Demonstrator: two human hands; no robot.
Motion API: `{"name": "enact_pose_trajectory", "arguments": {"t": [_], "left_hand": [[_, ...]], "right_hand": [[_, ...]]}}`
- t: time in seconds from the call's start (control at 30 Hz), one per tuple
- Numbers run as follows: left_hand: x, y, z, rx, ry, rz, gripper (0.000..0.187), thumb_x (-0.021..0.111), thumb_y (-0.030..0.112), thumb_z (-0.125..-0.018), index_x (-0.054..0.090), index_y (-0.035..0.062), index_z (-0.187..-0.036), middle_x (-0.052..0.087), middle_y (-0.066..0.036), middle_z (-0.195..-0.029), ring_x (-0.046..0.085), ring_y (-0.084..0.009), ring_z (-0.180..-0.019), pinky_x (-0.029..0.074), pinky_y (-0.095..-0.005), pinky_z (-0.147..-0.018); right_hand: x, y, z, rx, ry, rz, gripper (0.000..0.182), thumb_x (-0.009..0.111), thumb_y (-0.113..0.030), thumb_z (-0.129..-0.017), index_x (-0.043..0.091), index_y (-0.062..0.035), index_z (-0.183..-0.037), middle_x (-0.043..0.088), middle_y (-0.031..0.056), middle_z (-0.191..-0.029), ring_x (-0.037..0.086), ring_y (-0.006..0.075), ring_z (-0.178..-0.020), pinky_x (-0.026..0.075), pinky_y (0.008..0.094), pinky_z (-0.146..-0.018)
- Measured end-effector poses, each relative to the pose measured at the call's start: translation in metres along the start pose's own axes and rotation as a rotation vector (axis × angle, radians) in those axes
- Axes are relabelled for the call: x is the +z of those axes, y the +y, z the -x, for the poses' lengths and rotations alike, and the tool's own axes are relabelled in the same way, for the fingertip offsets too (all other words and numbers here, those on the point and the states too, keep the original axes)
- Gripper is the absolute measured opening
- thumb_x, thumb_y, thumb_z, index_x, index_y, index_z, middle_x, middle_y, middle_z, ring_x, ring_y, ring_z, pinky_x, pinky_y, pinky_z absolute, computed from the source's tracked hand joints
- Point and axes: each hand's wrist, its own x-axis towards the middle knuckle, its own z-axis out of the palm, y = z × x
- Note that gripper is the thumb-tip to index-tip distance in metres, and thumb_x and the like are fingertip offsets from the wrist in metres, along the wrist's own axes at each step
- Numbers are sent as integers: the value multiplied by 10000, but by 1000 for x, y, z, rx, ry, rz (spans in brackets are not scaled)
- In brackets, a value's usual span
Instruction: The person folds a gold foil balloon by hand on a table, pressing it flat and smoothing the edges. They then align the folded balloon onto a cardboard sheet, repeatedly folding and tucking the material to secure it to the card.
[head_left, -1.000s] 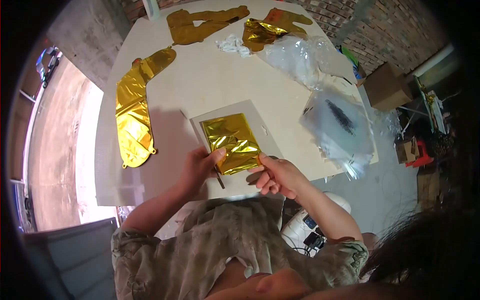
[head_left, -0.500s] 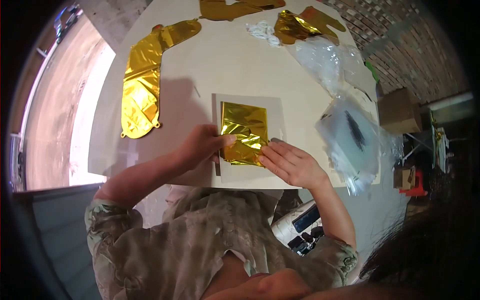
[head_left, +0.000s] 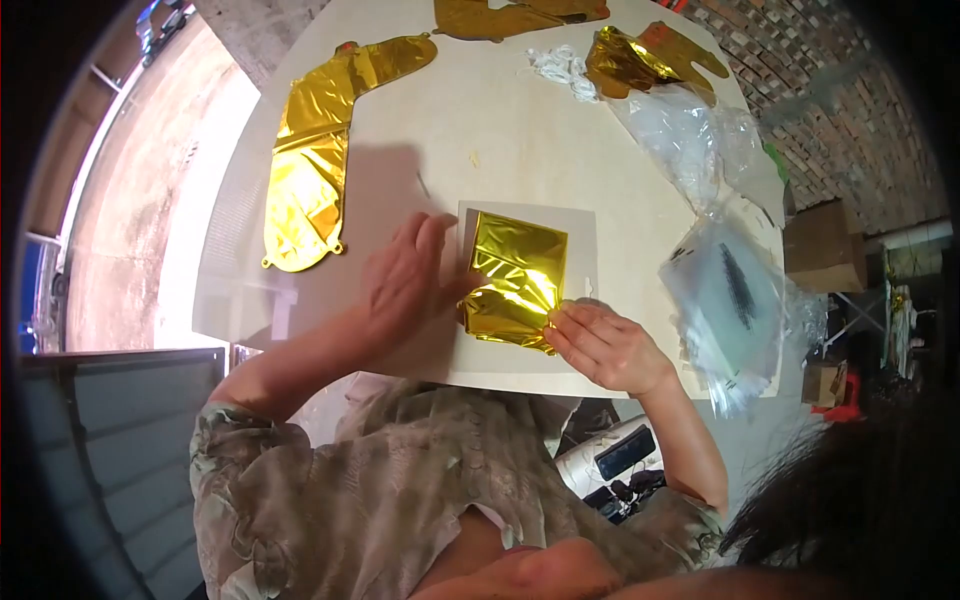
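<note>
A folded gold foil balloon (head_left: 520, 265) lies on a thin greyish rectangular sheet (head_left: 580, 228) near the table's front edge. At its lower right corner, my right hand (head_left: 615, 350) has its fingertips closed on the foil's edge. My left hand (head_left: 400, 275) is raised beside the left edge, its fingers stretched upward and its thumb pointing toward the foil. Whether that thumb touches the foil is hard to make out. Part of the sheet is hidden under the foil.
A long unfolded gold foil balloon (head_left: 310, 165) lies at the left of the table (head_left: 470, 130). More gold foil pieces (head_left: 650, 62) sit at the back, near a white string bundle (head_left: 562, 70). Clear plastic bags (head_left: 725, 290) are stacked at the right, and a cardboard box (head_left: 825, 245) stands beyond.
My left hand has let go of the foil's left side and lifted, fingers now upright. My right hand's fingers have curled more at the corner. The whole view has shifted slightly.
</note>
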Motion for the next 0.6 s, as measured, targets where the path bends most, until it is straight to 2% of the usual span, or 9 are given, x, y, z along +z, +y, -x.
{"name": "enact_pose_trajectory", "arguments": {"t": [0.03,0.1,0.13,0.23,0.33,0.43,0.5,0.53,0.6], "left_hand": [[1,0,-5,2,-5,-2,648,803,328,-833,514,16,-1323,577,-216,-1265,618,-327,-1079,517,-432,-872],[3,4,-16,602,102,-15,752,781,413,-803,486,-7,-1353,401,-229,-1511,445,-422,-1350,395,-530,-1090],[15,1,-16,712,-20,-17,815,756,447,-830,443,-7,-1429,314,-254,-1568,275,-466,-1456,226,-589,-1181],[20,9,-9,631,-228,-68,862,743,468,-840,401,-1,-1478,277,-266,-1588,230,-454,-1484,190,-586,-1194],[31,-1,-2,610,-200,-36,875,730,493,-847,398,-4,-1487,271,-273,-1583,204,-458,-1489,173,-587,-1199],[34,-2,-1,598,-174,-40,886,732,514,-837,414,-8,-1478,285,-274,-1573,190,-466,-1490,173,-590,-1200],[34,0,-1,569,-193,-49,904,742,520,-823,411,-4,-1482,292,-273,-1568,193,-464,-1489,176,-596,-1200],[35,0,-1,572,-200,-43,904,742,520,-823,411,-4,-1482,292,-273,-1568,193,-464,-1489,176,-596,-1200],[38,-2,-1,568,-190,-59,915,743,527,-818,405,0,-1487,300,-272,-1563,194,-463,-1490,176,-602,-1200]], "right_hand": [[1,0,1,6,2,-2,346,676,-89,-800,701,-26,-1139,700,89,-1147,669,240,-1103,583,341,-914],[3,-1,2,6,-1,3,348,673,-86,-801,699,-25,-1143,696,92,-1152,675,242,-1093,587,342,-905],[3,-2,2,0,-3,0,348,673,-86,-801,699,-25,-1143,696,92,-1152,675,242,-1093,587,342,-905],[0,0,1,39,-9,-31,342,655,-71,-811,699,-33,-1148,691,99,-1178,680,242,-1086,592,349,-888],[-1,1,5,28,-58,-3,366,713,-129,-808,698,-32,-1161,685,115,-1204,683,257,-1079,596,361,-869],[4,0,1,210,89,-347,582,803,-263,-782,626,-13,-1278,627,163,-1311,645,320,-1153,564,421,-939],[-2,-2,-14,414,29,-286,875,869,-373,-718,492,4,-1412,515,209,-1443,551,390,-1280,479,486,-1052],[1,1,-14,443,-55,-325,1005,825,-471,-748,362,6,-1502,361,238,-1560,383,417,-1428,332,522,-1168],[4,10,-22,452,-91,-331,1018,795,-521,-747,370,22,-1495,344,233,-1572,331,421,-1453,275,512,-1196]]}}
